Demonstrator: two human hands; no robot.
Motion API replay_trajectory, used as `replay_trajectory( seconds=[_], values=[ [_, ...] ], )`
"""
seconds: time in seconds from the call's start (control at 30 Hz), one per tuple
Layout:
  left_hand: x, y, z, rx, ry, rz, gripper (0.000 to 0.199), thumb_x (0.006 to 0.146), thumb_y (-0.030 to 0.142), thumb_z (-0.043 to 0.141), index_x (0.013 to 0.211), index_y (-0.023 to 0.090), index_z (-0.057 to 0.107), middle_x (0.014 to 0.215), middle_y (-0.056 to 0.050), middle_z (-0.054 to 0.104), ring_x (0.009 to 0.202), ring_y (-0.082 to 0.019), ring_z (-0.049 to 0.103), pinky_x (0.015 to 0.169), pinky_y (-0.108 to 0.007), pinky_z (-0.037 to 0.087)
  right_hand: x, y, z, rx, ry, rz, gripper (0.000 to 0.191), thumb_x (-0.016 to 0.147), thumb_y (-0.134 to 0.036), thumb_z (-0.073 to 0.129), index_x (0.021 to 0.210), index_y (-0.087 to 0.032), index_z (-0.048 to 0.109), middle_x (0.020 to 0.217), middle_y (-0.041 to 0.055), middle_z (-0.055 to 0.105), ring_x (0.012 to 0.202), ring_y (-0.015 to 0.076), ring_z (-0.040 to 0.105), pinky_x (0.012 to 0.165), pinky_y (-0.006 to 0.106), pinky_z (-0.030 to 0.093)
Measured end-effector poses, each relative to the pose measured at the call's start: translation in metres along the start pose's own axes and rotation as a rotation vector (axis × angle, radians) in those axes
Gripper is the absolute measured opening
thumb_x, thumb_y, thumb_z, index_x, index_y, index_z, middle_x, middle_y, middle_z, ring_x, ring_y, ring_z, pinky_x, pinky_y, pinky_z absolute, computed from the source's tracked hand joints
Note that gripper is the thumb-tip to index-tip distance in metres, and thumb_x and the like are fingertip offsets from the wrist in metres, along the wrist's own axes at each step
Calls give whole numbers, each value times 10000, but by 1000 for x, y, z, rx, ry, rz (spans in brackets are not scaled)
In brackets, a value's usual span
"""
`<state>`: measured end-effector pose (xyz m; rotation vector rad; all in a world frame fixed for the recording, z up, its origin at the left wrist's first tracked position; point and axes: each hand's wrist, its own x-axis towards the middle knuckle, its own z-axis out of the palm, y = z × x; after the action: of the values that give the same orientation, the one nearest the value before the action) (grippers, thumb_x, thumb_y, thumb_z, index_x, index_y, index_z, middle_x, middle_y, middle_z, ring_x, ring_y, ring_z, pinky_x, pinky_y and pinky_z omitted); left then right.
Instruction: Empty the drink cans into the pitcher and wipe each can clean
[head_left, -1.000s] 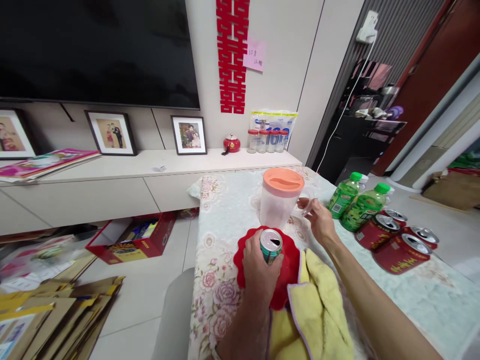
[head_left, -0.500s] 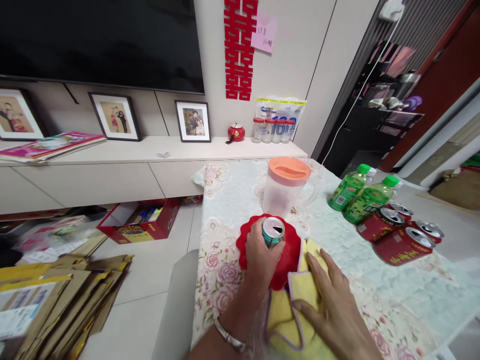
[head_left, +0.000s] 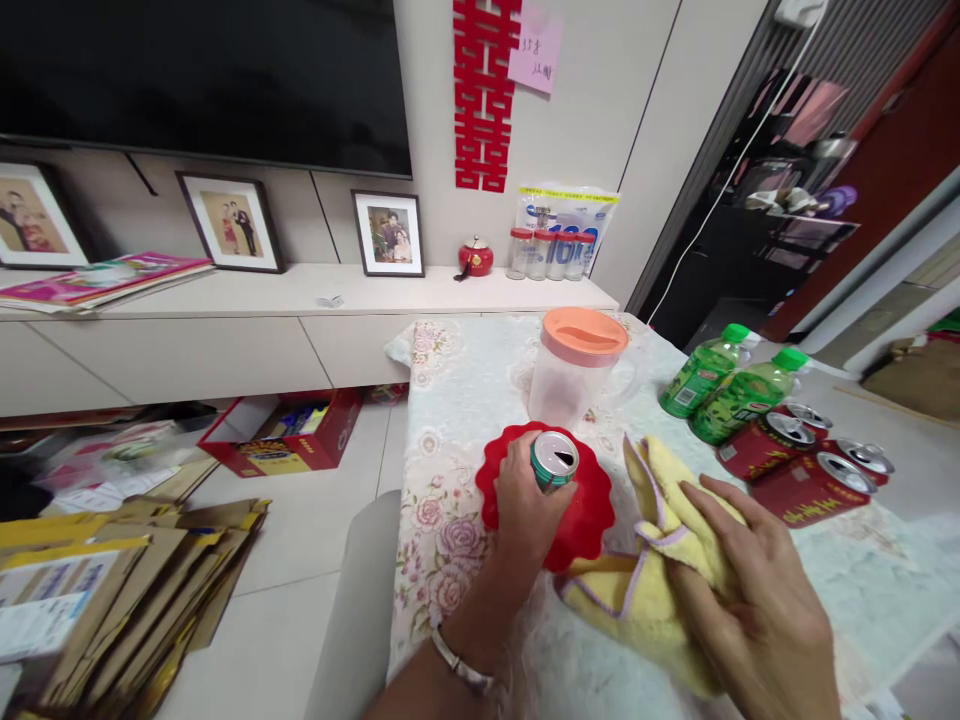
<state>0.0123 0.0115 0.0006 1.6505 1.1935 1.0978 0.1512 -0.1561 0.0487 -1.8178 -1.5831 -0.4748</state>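
Note:
My left hand [head_left: 529, 505] is wrapped round a green drink can [head_left: 555, 458] with an opened top. The can is upright over a red scalloped plate [head_left: 592, 510], and the hand hides its lower part. To the right, my right hand [head_left: 757, 580] grips a bunched yellow cloth [head_left: 630, 590] with purple edging, thumb and fingers pressed into its folds. Part of the cloth lies by the plate's lower right edge. Just behind the plate is a clear pitcher [head_left: 562, 385] with an orange lid.
Green bottles [head_left: 701, 372] and several red cans [head_left: 814, 488] stand on the right of the flowered tablecloth [head_left: 457, 420]. A white cabinet [head_left: 262, 295] with picture frames runs behind the table. On the floor at left are a red box [head_left: 322, 440] and flattened cardboard [head_left: 150, 590].
My right hand has moved right, dragging and bunching the yellow cloth away from the red plate, so more of the plate shows. My left hand stays on the green can.

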Motion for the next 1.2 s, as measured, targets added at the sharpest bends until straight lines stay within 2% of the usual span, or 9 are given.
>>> replay_trajectory(
  seconds=[0.17,0.37,0.43,0.57,0.8,0.9,1.0,1.07,1.2],
  values=[
    [1,1,-1,27,-24,25,640,633,58,844,1205,260,641,1242,-64,753,1213,-320,701,1088,-482,537,34,-19,-3,64,-16,-125,447,1008,-184,542,1449,-252,560,1460,103,576,1317,237,609,1059,375,514],
    [0,9,-7,75,-98,24,538,712,247,879,1201,283,657,1226,-58,766,1190,-345,706,1014,-483,546,72,-23,19,28,-191,-313,562,886,-28,489,1415,-200,571,1453,141,576,1296,286,576,1036,443,542],
    [0,10,-6,120,-99,23,489,734,264,855,1182,276,661,1178,-66,769,1156,-353,712,973,-482,550,85,-26,26,-53,-361,-291,586,836,-1,475,1367,-199,623,1428,146,598,1248,319,579,1000,487,551],
    [-1,8,-3,168,-80,20,487,718,220,835,1171,275,663,1175,-75,766,1150,-365,711,955,-490,548,105,-39,33,-282,-730,-113,533,859,1,445,1283,-193,702,1398,166,606,1196,362,567,923,494,535],
    [-3,9,-3,164,-93,11,546,732,198,819,1247,293,662,1302,-83,755,1244,-384,681,1007,-534,539,111,-54,28,-395,-875,-38,373,910,-45,454,1119,-192,726,1199,168,627,1113,349,567,838,440,476],
    [-3,9,-4,134,-98,36,546,727,170,807,1241,289,664,1305,-80,755,1241,-368,689,1032,-532,535,113,-52,21,-298,-903,-35,354,884,-30,456,1037,-180,738,1126,152,624,1068,315,569,857,427,480],
    [-2,6,-3,78,-92,32,553,720,154,812,1236,278,655,1287,-81,755,1241,-358,692,1044,-525,542,116,-41,12,-20,-869,-44,438,807,18,466,1036,-211,761,1118,98,621,1081,246,584,910,366,499],
    [-1,3,-2,38,-77,30,577,697,133,830,1227,270,646,1281,-77,754,1242,-348,693,1062,-521,543,117,-27,6,81,-707,-18,518,806,1,474,1148,-253,768,1163,73,621,1120,231,592,949,359,509],
    [-2,1,0,32,-49,28,645,658,91,849,1241,263,633,1304,-81,744,1274,-350,680,1109,-550,525,113,-3,-1,-92,-341,-27,551,856,-70,466,1290,-254,751,1248,112,609,1159,303,576,951,452,514]
  ],
)
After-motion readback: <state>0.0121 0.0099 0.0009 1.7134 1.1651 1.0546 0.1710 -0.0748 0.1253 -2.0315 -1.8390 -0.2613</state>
